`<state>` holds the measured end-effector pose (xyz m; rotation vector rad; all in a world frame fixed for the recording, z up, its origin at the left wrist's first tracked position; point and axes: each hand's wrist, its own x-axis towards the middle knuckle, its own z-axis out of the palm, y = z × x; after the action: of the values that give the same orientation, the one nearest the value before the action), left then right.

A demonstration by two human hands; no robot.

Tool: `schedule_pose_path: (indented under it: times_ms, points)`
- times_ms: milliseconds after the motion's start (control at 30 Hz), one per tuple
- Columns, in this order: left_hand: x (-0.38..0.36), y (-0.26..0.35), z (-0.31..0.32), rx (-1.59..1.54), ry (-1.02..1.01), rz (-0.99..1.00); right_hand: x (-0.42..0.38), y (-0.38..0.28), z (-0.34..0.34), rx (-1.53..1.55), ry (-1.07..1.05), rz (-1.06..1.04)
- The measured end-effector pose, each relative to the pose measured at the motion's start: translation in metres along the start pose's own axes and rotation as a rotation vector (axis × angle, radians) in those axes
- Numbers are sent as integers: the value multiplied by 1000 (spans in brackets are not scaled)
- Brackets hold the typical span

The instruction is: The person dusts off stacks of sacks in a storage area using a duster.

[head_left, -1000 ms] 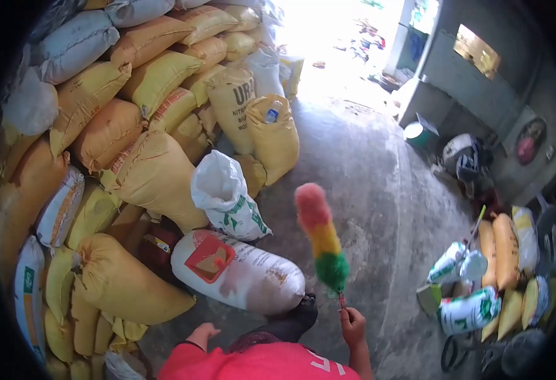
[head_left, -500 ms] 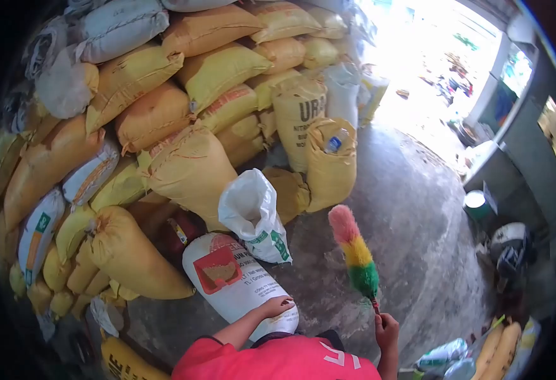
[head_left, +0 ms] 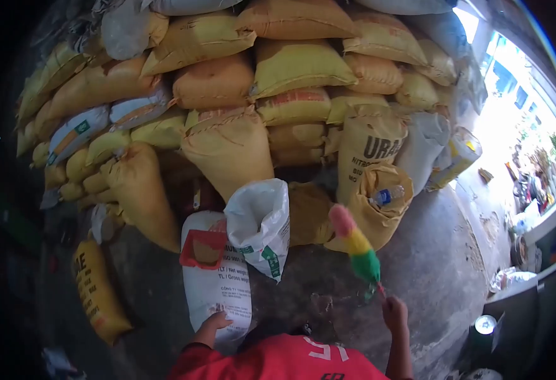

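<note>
My right hand (head_left: pixel 394 313) is wrapped round the thin handle of a duster (head_left: pixel 358 246). The duster's fluffy head is banded pink, yellow and green and points up and away from me, over the floor. On the near end of a full white printed sack (head_left: pixel 224 297) rests my left hand (head_left: pixel 213 324), fingers outstretched and gripping nothing. That sack lies flat in front of me. A red scoop (head_left: pixel 203 249) of grainy tan material sits at its far end. Just right of the scoop stands an open white sack (head_left: pixel 262 218), its mouth facing up.
Stacked yellow, orange and white sacks (head_left: pixel 303 68) form a wall ahead. A plastic bottle (head_left: pixel 387 196) lies in the mouth of an open tan sack (head_left: pixel 379 218). A yellow sack (head_left: pixel 99 292) lies at left. The concrete floor (head_left: pixel 430 253) runs toward a bright doorway at right.
My view has turned right, so the sacks sit differently in the picture. The duster remains in my right hand and is a little blurred. My left hand is still on the white sack.
</note>
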<state>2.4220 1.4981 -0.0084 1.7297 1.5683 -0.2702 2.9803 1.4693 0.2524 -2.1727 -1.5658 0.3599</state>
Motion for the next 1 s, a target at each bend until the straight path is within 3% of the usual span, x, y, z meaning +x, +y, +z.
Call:
schedule_pose_path:
  times_ms: [33, 100, 200, 233, 267, 333, 433, 500, 567, 600, 633, 667, 767, 833, 867, 933, 967, 1000]
  points:
    - [-5, 12, 12, -7, -1, -26, 25, 1, -5, 36, 7, -32]
    - [-15, 71, 6, -323, 74, -218, 73, -13, -10, 119, -40, -10]
    - [-28, 125, -25, -510, 58, -237, 140, -38, 11, 148, -50, -142]
    - [4, 87, 10, -415, 173, -175, 161, -49, 22, 130, -58, -184]
    - [12, 94, 0, -418, 180, -180, 183, -57, 36, 165, -77, -231]
    - [26, 115, -40, -642, 403, -294, 221, -79, 52, 204, -101, -277]
    - [89, 121, -101, -699, 507, -195, 292, -120, 59, 112, -216, -339]
    - [141, 130, -153, -800, 560, -163, 345, -153, 55, -166, -366, -360]
    - [205, 138, -211, -769, 778, 43, 406, -181, 54, -169, -327, -432]
    - [233, 149, -245, -769, 785, 53, 436, -193, 54, -187, -304, -503]
    - [259, 162, -280, -604, 831, 8, 469, -202, 67, -96, -150, -577]
    - [280, 174, -310, -439, 869, -45, 501, -211, 80, -102, -152, -581]
    - [362, 188, -391, -455, 860, 117, 575, -258, 103, 22, 6, -636]
    - [400, 217, -438, -228, 882, -107, 612, -281, 113, 8, 63, -526]
    - [416, 227, -464, -224, 880, -101, 631, -282, 117, 9, 67, -520]
    - [438, 247, -507, -158, 639, -280, 665, -263, 123, -69, 10, -162]
    - [444, 261, -521, -152, 629, -274, 675, -242, 127, -21, 97, -61]
    - [444, 279, -534, -200, 530, -394, 679, -216, 129, 25, 183, 42]
